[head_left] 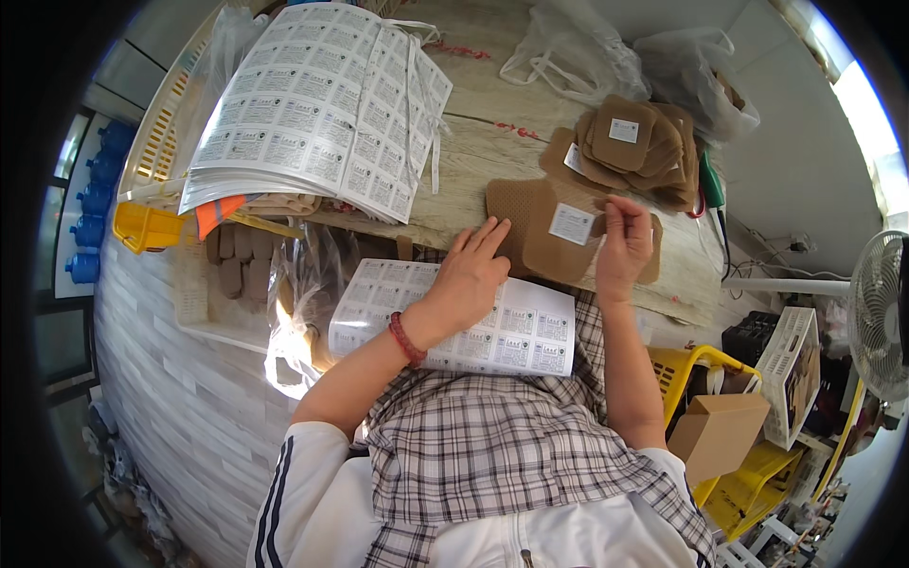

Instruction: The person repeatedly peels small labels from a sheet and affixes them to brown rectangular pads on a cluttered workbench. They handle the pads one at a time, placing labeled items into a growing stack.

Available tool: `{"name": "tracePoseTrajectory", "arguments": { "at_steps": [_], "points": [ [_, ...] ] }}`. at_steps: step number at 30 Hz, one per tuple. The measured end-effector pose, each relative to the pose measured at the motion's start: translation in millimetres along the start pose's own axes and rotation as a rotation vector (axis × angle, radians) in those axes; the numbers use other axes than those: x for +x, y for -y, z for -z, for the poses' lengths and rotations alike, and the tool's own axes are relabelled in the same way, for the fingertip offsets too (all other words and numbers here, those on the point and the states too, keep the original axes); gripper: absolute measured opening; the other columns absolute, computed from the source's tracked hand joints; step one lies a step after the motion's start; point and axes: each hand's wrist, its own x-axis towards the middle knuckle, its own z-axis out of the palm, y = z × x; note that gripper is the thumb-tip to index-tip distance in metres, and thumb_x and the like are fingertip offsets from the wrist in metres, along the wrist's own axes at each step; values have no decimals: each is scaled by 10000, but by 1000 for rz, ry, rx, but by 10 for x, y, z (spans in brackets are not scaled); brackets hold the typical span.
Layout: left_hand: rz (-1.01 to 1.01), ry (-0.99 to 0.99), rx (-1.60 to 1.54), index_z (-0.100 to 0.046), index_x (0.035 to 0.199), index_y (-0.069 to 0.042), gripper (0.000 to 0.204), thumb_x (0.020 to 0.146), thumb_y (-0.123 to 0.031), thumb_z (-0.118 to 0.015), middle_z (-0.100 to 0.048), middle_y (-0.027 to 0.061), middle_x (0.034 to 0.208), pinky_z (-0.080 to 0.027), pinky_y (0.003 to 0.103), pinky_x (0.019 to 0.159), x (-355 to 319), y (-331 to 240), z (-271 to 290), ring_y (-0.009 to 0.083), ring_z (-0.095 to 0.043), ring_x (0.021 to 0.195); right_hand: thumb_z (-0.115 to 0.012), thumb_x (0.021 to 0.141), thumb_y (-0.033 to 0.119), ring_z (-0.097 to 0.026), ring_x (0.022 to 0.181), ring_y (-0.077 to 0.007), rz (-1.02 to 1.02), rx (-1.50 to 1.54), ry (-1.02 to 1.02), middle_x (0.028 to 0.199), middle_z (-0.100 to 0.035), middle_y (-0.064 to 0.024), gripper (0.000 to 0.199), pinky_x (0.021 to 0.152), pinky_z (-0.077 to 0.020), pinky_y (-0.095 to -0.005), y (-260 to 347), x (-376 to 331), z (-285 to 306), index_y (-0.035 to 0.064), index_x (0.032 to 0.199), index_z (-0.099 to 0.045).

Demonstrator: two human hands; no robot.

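At the left end of the table (473,133) lies a stack of label sheets (303,95); at the right sits a pile of pads (620,130), with plastic bags (579,52) behind it. Before that pile, near the front edge, lies a stickered pad (549,254), the right hand (625,248) at its right side. Nearer the person, a loose label sheet (530,331) lies under the left hand (472,276). At right, a carton (715,437) seems to rest against a basket (674,374), with a fan (876,317) farther right.
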Motion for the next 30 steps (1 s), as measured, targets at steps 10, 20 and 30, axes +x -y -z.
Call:
{"name": "tracePoseTrajectory", "arguments": {
  "at_steps": [10, 20, 30],
  "points": [
    [84, -109, -139, -650, 878, -13, 76, 905, -61, -596, -567, 134, 902, -465, 426, 756, 147, -298, 247, 340, -579, 859, -694, 869, 31, -609, 1130, -324, 140, -596, 284, 1175, -660, -122, 328, 972, -490, -410, 831, -57, 422, 46, 1188, -620],
    [408, 42, -364, -696, 956, 16, 145, 896, -111, -662, -672, 130, 880, -497, 340, 711, -226, -299, 551, 260, -655, 787, -720, 761, -22, -618, 862, -275, 206, -350, 545, 912, -651, -74, 202, 751, -515, -368, 581, -861, 12, 53, 950, -713],
    [512, 40, -486, -693, 934, 36, 168, 903, -124, -650, -671, 107, 796, -476, 311, 672, -192, -191, 449, 163, -619, 722, -708, 692, -15, -650, 919, -274, 655, -588, 500, 1048, -693, -63, 316, 822, -541, -378, 573, -877, 69, 74, 993, -742]
  ]
}}
